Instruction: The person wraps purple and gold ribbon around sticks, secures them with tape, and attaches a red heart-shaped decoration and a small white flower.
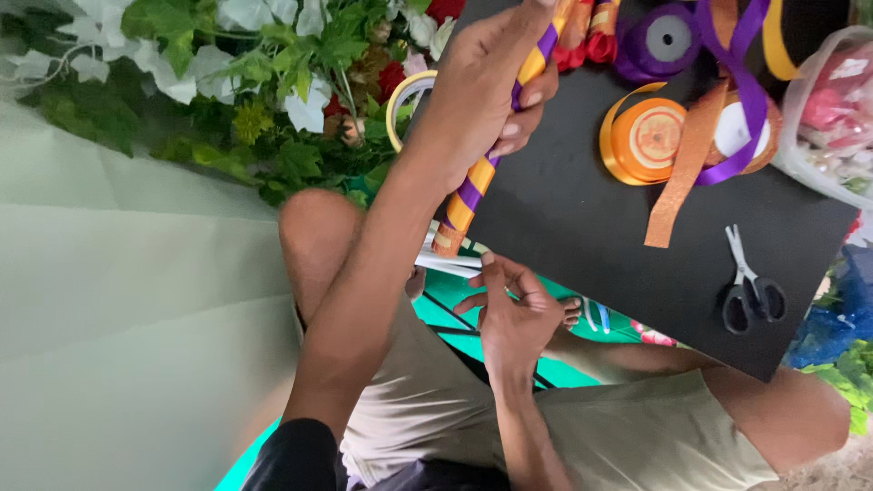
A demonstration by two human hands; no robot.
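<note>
Ribbon-wrapped stick (491, 155) slants diagonally, gripped by left hand (482, 82).

The scene is lit evenly by soft, diffuse daylight; no single source can be made out. Shadows are faint and soft-edged, seen mainly under the forearm at the centre of the frame and beneath the scissors (751, 293) at the right. Colours are rendered saturated and bright. The black board (582, 227) is shown matte, without glare. A mild sheen is caught on the ribbon spools (647, 138) in the upper right. The pale sheet (118, 300) at the left appears flat and slightly washed out. Slight motion blur is seen at the upper hand (486, 77). The lower left corner is soft.
</note>
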